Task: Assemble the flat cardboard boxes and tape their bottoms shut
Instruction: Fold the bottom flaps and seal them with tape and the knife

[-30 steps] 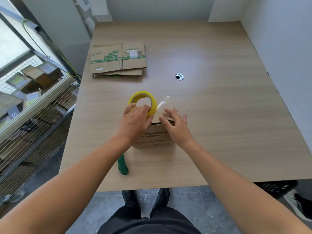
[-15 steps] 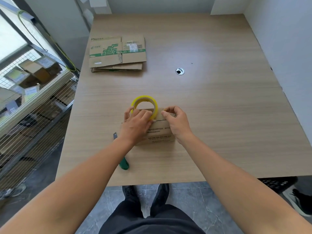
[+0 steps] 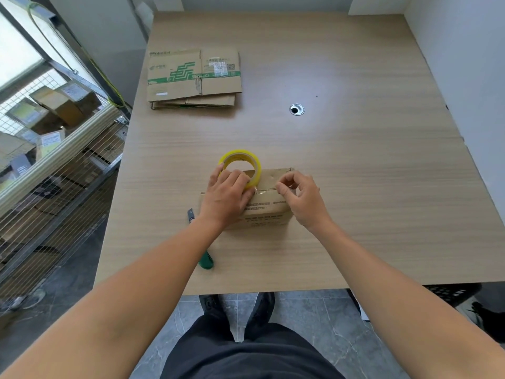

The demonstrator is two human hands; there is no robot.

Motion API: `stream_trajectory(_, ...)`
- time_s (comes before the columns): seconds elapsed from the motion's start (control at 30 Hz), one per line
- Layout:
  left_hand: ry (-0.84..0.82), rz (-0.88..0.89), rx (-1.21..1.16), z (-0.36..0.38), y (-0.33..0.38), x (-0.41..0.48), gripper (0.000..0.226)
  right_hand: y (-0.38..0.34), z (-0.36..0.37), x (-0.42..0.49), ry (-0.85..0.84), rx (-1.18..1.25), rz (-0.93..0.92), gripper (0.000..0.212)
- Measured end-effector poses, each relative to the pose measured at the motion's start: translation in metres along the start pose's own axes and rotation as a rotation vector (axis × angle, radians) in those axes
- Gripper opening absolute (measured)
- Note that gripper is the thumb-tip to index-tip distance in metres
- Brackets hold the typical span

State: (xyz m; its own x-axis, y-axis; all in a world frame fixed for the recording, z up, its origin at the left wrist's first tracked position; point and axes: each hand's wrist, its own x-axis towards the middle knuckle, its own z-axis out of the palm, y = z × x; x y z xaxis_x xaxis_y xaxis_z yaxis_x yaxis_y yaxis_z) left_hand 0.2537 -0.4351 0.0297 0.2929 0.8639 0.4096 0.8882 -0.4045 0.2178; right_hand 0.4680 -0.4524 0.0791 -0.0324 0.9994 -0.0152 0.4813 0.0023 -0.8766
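Note:
A small assembled cardboard box (image 3: 269,212) stands near the table's front middle. My left hand (image 3: 226,196) grips a yellow tape roll (image 3: 241,166) held upright on the box top. A short clear strip of tape runs from the roll to the right along the box's seam. My right hand (image 3: 302,196) rests on the box's right end, its thumb and forefinger curled and pinching the tape end. A stack of flat cardboard boxes (image 3: 194,77) with green print lies at the far left of the table.
A green-handled box cutter (image 3: 203,255) lies on the wooden table (image 3: 369,187) by my left forearm, partly hidden. A round cable hole (image 3: 296,109) sits mid-table. Wire shelving (image 3: 54,160) with boxes runs along the left. White walls close the right and far sides.
The roll came down from above the box onto its top. The loose tape end that stood in the air now lies along the seam under my right fingers.

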Motion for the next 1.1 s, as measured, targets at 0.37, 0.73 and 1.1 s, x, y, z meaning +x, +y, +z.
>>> stream_trajectory(0.37, 0.053, 0.023, 0.02, 0.007, -0.001, -0.003, 0.024, 0.003, 0.003, 0.002, 0.058, 0.153, -0.038, 0.015)
stream_trajectory(0.73, 0.298, 0.175, 0.194, 0.009, 0.003, -0.004, 0.041, 0.025, 0.003, -0.004, 0.414, 0.592, 0.408, 0.02)
stream_trajectory(1.1, 0.286, 0.11, 0.203, 0.011, 0.0, -0.007, 0.033, 0.028, 0.0, 0.006, 0.373, 0.584, 0.486, 0.019)
